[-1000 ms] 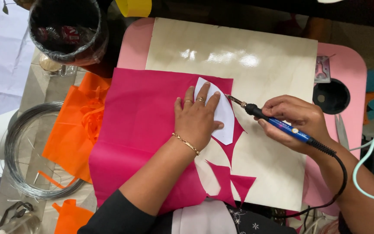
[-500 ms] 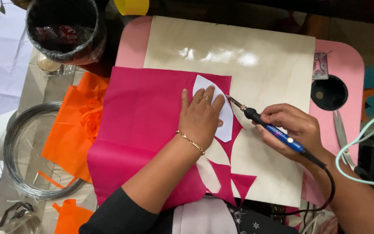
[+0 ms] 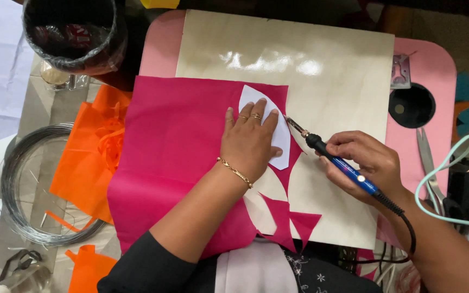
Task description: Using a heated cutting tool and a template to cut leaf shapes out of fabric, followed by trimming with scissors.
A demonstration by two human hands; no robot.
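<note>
A pink worktop [image 3: 435, 70] with rounded corners is covered by a pale board [image 3: 321, 59]. Magenta fabric [image 3: 175, 157] is spread over the board's left edge. A white template [image 3: 282, 135] is pressed on the fabric by the left hand [image 3: 251, 144], fingers flat and spread. A blue hot-tip tool [image 3: 343, 165] is gripped by the right hand [image 3: 367, 163], its tip at the template's edge.

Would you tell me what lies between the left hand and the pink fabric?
In the head view, a white petal-shaped template lies under the left hand, pressed flat onto the pink fabric.
</note>
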